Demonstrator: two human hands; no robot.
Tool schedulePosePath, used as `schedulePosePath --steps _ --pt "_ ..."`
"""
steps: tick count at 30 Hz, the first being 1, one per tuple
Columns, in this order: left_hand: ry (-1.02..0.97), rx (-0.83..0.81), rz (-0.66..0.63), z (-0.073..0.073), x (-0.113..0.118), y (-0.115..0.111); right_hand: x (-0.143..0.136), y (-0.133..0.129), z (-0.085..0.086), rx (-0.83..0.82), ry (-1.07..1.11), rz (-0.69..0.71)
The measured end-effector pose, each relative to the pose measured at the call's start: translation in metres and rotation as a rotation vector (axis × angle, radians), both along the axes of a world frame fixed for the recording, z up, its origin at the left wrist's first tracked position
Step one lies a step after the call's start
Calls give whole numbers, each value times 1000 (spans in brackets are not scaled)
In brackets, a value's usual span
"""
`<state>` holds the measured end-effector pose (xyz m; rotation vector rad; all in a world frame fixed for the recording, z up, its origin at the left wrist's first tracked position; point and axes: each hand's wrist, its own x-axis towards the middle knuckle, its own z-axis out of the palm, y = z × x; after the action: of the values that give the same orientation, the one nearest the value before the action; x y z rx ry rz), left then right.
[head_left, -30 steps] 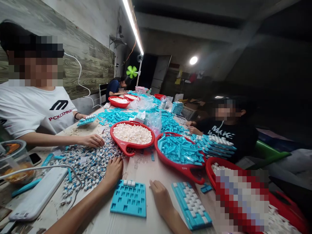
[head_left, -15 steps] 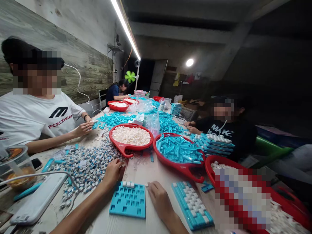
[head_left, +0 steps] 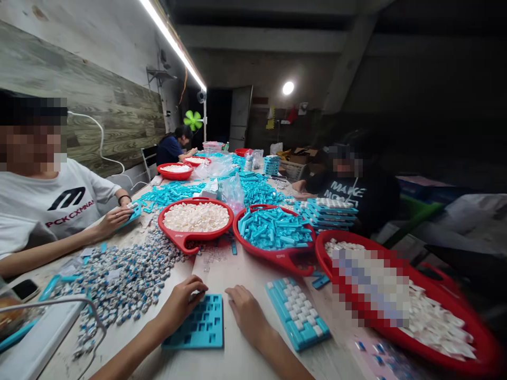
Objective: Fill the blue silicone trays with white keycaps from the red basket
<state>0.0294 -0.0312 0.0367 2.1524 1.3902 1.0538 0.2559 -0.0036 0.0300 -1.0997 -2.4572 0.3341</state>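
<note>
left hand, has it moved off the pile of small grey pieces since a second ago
Yes. The left hand has come off the grey pile and now rests on the top edge of the blue tray, nearer the right hand.

The left hand [head_left: 180, 305] is covering the upper left corner of the blue tray [head_left: 200, 328], so whatever its fingertips are pinching is staying hidden. The right hand [head_left: 244, 315] is lying with its palm down, hiding anything under it. Both forearms are running off the bottom edge. A pixelated patch is masking the middle of the near red basin [head_left: 455, 322], and its right rim is smearing into blur. The grey and white pieces [head_left: 119, 279] are too small to tell apart. The white slab [head_left: 35, 343] is getting cut off at the lower left corner.
</note>
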Motion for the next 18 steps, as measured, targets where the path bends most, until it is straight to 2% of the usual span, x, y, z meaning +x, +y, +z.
schedulePosePath --steps 5,9,14,18 --pt "138 18 33 -1 0 -2 1 -1 -3 -13 -48 32" --pt "166 25 44 -5 -3 -1 1 -2 -2 -54 -45 45" --pt "150 17 28 -5 -4 -2 3 0 -2 -90 -5 26" --pt "35 -22 37 -4 -6 -3 4 3 -4 -86 41 12"
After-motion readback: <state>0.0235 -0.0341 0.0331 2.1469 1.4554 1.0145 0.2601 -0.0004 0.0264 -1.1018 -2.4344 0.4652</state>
